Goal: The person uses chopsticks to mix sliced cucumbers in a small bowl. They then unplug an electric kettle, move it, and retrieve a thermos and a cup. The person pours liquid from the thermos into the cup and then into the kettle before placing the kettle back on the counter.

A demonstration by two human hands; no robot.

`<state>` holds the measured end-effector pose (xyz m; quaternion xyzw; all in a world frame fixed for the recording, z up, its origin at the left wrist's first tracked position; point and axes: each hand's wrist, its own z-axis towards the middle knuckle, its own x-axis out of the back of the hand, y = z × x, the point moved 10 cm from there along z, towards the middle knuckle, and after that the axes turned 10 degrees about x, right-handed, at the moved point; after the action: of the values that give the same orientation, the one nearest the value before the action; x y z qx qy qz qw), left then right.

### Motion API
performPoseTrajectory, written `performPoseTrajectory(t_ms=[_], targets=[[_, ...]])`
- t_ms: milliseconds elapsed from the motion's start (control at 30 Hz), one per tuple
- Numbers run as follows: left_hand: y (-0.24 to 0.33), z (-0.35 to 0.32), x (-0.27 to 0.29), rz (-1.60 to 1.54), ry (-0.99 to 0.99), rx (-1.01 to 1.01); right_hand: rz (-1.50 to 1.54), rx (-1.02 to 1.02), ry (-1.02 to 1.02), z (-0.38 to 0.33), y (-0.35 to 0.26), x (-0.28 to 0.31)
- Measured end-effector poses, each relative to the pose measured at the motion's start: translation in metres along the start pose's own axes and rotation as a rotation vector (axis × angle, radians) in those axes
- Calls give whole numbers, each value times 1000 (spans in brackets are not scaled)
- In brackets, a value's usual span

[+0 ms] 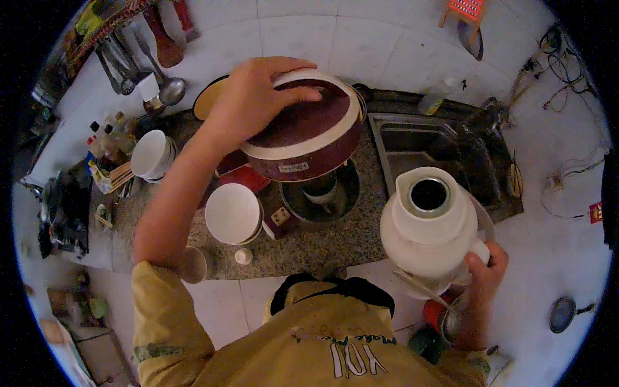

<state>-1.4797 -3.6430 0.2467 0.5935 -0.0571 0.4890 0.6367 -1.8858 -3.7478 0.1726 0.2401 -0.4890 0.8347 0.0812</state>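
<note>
My left hand [261, 97] is closed on a round maroon cooker lid [303, 145] with a cream rim. The thumb and fingers pinch its far edge, and it tilts above an open dark pot [351, 193]. A cup-like piece [320, 188] shows inside the pot, partly hidden by the lid. My right hand [488, 266] grips the handle of a white thermos jug [429, 238]; the jug's mouth is uncovered and its spout points to the far left. Near the counter's front edge sits a small white stopper-like piece [243, 257].
Stacked white bowls stand in the middle [233, 213] and at the left [152, 153]. A clear glass [195, 264] is at the front edge, beneath my left elbow. The metal sink [412, 145] lies right. Bottles [109, 138] cluster far left; ladles [171, 90] hang on the wall.
</note>
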Motion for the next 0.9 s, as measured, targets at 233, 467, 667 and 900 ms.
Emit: performPoseTrajectory(t_ms=[233, 467, 667, 900], targets=[[-17, 12, 4, 9, 40, -54, -242, 64, -374, 28, -44, -45], [-24, 22, -13, 21, -2, -4, -427, 119, -592, 34, -60, -77], [-15, 23, -14, 17, 53, -103, -489, 274, -756, 36, -80, -104], [-12, 22, -15, 60, 80, -69, -715, 353, -875, 38, -96, -121]])
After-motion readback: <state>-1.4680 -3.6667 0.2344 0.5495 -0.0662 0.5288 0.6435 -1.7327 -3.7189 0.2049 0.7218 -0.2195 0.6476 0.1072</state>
